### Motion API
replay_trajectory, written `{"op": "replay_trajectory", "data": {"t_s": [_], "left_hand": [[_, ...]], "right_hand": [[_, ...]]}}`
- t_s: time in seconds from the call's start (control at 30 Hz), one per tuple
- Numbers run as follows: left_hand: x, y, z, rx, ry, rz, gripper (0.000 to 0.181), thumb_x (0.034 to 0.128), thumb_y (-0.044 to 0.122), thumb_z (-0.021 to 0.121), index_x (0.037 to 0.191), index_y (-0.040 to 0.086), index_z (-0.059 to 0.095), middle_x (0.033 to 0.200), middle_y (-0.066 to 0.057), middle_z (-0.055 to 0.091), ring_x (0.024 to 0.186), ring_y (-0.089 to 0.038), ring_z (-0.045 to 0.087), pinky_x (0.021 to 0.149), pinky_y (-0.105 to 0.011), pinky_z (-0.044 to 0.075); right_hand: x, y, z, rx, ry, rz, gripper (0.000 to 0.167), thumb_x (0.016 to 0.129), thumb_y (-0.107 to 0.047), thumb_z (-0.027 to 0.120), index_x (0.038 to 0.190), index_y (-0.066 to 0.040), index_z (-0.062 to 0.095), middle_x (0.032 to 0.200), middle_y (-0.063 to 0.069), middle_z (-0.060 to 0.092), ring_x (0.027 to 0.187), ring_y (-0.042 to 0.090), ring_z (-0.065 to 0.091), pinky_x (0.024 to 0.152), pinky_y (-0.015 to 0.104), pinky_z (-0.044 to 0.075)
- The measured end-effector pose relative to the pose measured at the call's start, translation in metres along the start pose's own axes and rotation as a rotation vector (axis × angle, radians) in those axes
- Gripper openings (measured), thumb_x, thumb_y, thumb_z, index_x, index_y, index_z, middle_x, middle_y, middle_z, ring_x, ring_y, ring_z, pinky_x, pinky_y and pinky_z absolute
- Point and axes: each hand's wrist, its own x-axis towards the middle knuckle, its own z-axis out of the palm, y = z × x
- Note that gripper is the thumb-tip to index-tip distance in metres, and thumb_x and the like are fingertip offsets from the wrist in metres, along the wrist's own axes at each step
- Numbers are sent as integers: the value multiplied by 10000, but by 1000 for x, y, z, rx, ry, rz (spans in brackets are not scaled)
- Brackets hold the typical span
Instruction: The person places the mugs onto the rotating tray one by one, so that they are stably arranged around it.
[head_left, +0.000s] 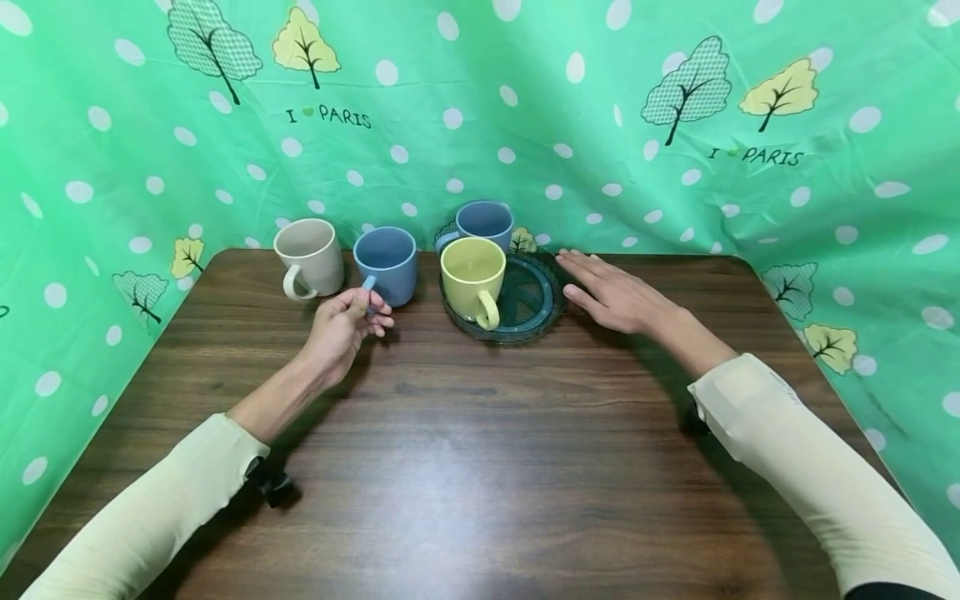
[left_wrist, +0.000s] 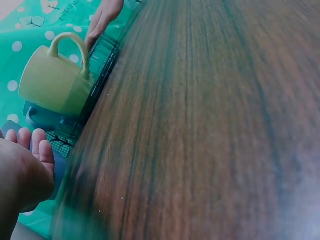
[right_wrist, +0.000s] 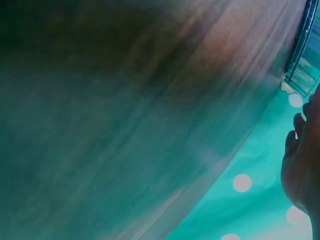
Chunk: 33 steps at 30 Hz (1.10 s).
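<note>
In the head view my left hand (head_left: 343, 329) pinches the handle of a blue mug (head_left: 387, 265) between thumb and fingers. The mug stands upright on the table. My right hand (head_left: 617, 293) lies with straight fingers at the right rim of a round see-through glass dish (head_left: 557, 304); whether the fingertips touch it I cannot tell. A yellow mug (head_left: 472, 275) stands inside the dish at its left, its handle towards me. Behind it is a second blue mug (head_left: 486, 220), partly hidden. The left wrist view shows my left hand (left_wrist: 27, 167) near the yellow mug (left_wrist: 55, 80).
A light grey mug (head_left: 309, 257) stands left of the held blue mug, close to the table's back edge. The brown wooden table (head_left: 480, 450) stretches towards me. A green dotted curtain (head_left: 525, 100) hangs behind and at both sides.
</note>
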Motion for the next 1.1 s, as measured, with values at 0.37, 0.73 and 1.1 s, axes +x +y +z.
{"op": "replay_trajectory", "data": {"t_s": [0.37,0.73,1.1], "left_hand": [[-2,-1,-1,5,-12,10,357,1229,169,418,991,112,678,928,17,758,825,-110,763,747,-217,607],[-2,-1,1,18,-24,11,361,1230,141,405,994,102,676,935,13,750,833,-113,763,754,-220,611],[0,0,5,28,-38,7,380,1233,124,390,981,108,674,941,13,754,835,-113,767,757,-223,610]], "right_hand": [[12,5,4,52,-23,-5,634,1252,-372,353,1799,-75,235,1887,193,214,1770,415,180,1450,616,167],[19,6,-1,4,-86,7,666,1252,-412,303,1811,-82,155,1910,159,120,1784,388,125,1449,617,174],[17,4,-8,12,-145,11,652,1258,-408,250,1816,-101,108,1917,135,72,1792,380,70,1461,592,142]]}}
